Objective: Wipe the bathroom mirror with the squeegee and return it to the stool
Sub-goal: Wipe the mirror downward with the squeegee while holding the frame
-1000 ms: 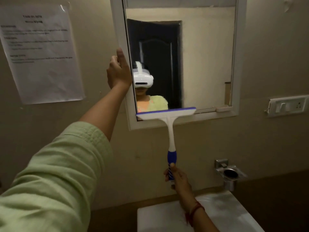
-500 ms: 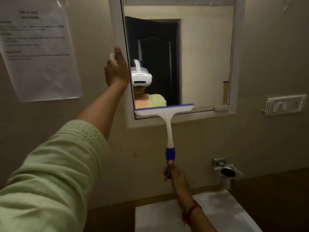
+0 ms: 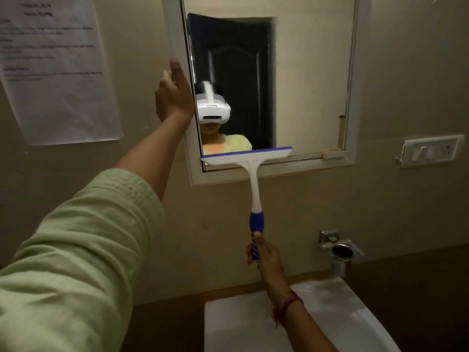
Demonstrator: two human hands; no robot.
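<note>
**Item 1. Landmark:** white-framed rectangular wall mirror [image 3: 312, 80]. It appears to be a hinged or loosely mounted panel.

**Item 2. Task's thing:** white plastic T-shaped squeegee [image 3: 250, 160] with a blue rubber blade and a blue grip. The blade lies across the mirror's lower left part, just above the bottom frame rail, and the handle hangs below the mirror.

**Item 3. Left hand** [image 3: 173, 96]: at the mirror's left frame edge. The thumb lies upward on the frame face and the fingers are curled round the outer edge, bracing it.

**Item 4. Right hand** [image 3: 264, 252]: well below the mirror, fingers wrapped round the lowest part of the blue grip.

**Item 5. Surroundings:**
- white ceramic basin [image 3: 342, 313], below the mirror
- chrome wall holder [image 3: 340, 251], below and right of the mirror
- white switch plate [image 3: 429, 151], right of the mirror
- printed paper notice [image 3: 58, 72], left of the mirror
- stool: not in view

**Hazards, as judged:**
- The low, far-end grip gives little leverage, so the blade may tilt, skip and leave streaks.
- The blade is close to the bottom rail, so a further downward stroke would knock the frame or push drips onto the ledge.
- The right half of the glass may be missed.
- If the left hand lets go, pressure could swing the panel.
- A wet grip could slip, dropping the tool into the basin.
</note>
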